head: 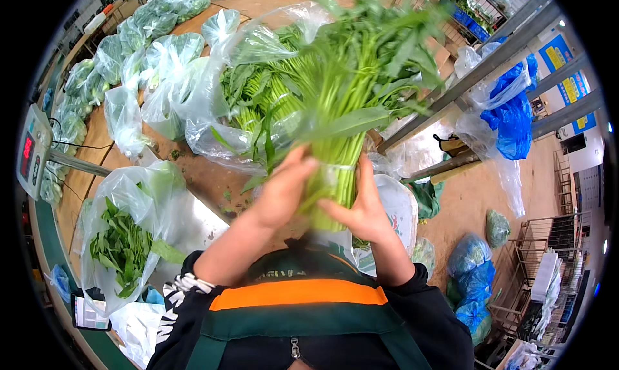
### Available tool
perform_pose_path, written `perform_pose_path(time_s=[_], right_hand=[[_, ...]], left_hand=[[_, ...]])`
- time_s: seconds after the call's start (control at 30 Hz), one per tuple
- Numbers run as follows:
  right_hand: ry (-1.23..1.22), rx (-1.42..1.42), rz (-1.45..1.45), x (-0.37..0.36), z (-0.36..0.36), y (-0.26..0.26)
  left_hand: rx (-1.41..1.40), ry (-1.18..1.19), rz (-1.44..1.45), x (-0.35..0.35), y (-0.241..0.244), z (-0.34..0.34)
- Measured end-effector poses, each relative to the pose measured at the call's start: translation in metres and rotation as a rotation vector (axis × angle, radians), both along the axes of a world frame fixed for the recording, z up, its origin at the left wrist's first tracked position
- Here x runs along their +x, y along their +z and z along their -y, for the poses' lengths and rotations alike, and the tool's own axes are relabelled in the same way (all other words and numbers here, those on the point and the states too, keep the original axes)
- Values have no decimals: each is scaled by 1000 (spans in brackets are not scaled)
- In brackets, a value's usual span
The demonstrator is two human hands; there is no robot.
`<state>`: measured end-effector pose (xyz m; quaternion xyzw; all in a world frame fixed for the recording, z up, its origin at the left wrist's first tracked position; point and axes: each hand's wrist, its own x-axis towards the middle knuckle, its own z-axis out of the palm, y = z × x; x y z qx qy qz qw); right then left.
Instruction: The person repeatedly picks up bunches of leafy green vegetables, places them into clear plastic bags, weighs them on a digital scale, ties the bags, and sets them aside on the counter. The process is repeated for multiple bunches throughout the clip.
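Observation:
A tied bunch of long-stemmed leafy greens stands upright before me, its leaves blurred at the top. My left hand is at the left side of the stems, fingers partly hidden behind them. On the right, my right hand wraps the stems near a pale tie. Just beyond lies a large open clear plastic bag with more bunches of the same greens. Another open plastic bag at the left holds loose-looking leaves.
Filled plastic bags line the wooden table. A scale display stands at the far left, above a phone or tablet. Metal bars slant along the right, hung with blue bags. Stuffed bags lie on the floor.

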<state>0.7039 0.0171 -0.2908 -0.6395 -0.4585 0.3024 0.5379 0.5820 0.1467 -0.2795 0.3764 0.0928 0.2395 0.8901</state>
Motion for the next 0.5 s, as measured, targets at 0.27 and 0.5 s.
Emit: perform_pose_path(time_s=[0.27, 0.5], right_hand=[[170, 87, 171, 1, -25, -1], [-129, -69, 715, -23, -16, 11]], left_hand=[[-171, -311, -108, -19, -40, -37], [-350, -275, -132, -18, -80, -27]])
